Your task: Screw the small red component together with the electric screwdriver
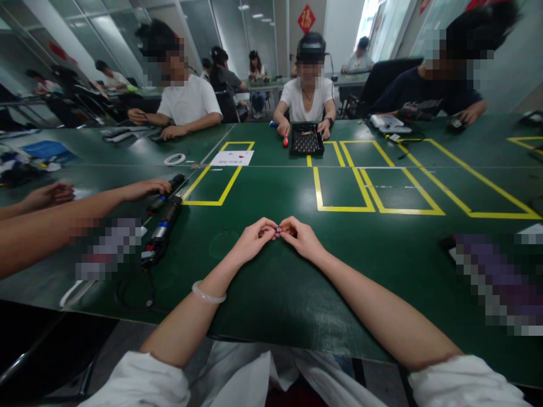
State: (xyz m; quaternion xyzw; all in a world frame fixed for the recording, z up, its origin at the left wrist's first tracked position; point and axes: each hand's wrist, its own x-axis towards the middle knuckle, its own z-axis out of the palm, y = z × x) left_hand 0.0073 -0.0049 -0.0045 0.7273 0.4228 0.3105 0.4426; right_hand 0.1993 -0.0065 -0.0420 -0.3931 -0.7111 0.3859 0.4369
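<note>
Both my hands meet over the green table (275, 282), a little in front of me. My left hand (253, 240) and my right hand (302, 236) pinch a tiny red and dark object (278, 230) between their fingertips. It is too small to name. A pale bangle (207, 294) sits on my left wrist. The fingers of both hands are curled closed around the pinch.
A co-worker's arms reach in from the left, one hand (144, 189) near dark cylindrical tools (163, 226) and a cable. Yellow tape rectangles (343, 189) mark the table. Across it, a person holds a black tray (306, 141); a white tape ring (175, 159) and a paper (232, 157) lie nearby.
</note>
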